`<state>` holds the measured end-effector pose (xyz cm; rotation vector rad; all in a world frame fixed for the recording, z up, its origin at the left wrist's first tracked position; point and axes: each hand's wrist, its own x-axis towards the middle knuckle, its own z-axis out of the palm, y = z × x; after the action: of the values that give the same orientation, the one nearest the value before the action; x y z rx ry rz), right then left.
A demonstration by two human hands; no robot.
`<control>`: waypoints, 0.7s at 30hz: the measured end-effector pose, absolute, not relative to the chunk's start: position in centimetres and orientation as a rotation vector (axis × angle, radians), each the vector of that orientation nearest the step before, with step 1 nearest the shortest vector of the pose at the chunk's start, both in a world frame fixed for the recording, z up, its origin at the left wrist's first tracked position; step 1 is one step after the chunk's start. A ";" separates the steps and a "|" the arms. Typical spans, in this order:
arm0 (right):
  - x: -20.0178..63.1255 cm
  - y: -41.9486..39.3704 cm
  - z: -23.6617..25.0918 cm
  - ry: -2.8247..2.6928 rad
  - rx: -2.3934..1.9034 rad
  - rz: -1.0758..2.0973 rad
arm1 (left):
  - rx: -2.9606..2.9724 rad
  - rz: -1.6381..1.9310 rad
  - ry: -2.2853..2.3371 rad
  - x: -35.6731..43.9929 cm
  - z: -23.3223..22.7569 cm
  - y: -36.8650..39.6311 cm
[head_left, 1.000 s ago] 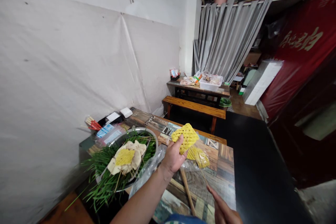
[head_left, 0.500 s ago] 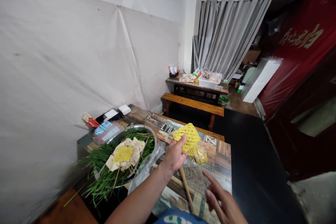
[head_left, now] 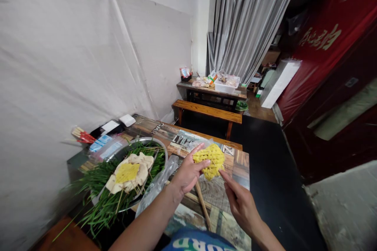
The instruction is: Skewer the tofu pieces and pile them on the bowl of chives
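My left hand (head_left: pixel 190 170) grips a yellow, lattice-cut slice of food (head_left: pixel 210 159), thumb on its near face, over the wooden table. My right hand (head_left: pixel 240 200) is at the slice's lower right edge, forefinger stretched along it and the other fingers curled. A thin skewer, clearer a moment earlier, is in that hand; now it is mostly hidden. To the left, a metal basin (head_left: pixel 166 153) holds long green chives (head_left: pixel 97 200), pale flat pieces (head_left: pixel 145 160) and another yellow slice (head_left: pixel 127 172), with several thin sticks among them.
A clear plastic bag (head_left: pixel 156 184) lies beside the basin. Wooden chopsticks (head_left: pixel 203 206) lie on the table (head_left: pixel 241 164). Red-wrapped sticks (head_left: pixel 84 135) and blue packets (head_left: pixel 100 143) are at the back left. Beyond stand a bench (head_left: pixel 206 110) and another table with a white tub (head_left: pixel 226 86).
My right hand has moved up to the slice, bringing the skewer to its edge. The slice has been lowered slightly and turned in my left hand. The camera view has shifted right.
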<state>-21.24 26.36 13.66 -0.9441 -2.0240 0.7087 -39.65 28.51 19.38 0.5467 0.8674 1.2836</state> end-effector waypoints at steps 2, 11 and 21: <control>-20.7 26.6 13.8 -2.091 -0.934 0.672 | 0.559 1.187 0.924 -40.1 19.6 28.6; -18.8 27.1 15.5 -2.326 -0.982 0.657 | 0.537 1.217 0.994 -39.4 20.0 29.0; -18.5 27.1 16.7 -2.417 -1.010 0.746 | 0.467 1.264 0.966 -38.7 19.9 29.2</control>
<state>-18.49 27.08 16.70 -1.0104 -2.4173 0.7462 -38.67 29.17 19.87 0.4668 0.9663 1.2644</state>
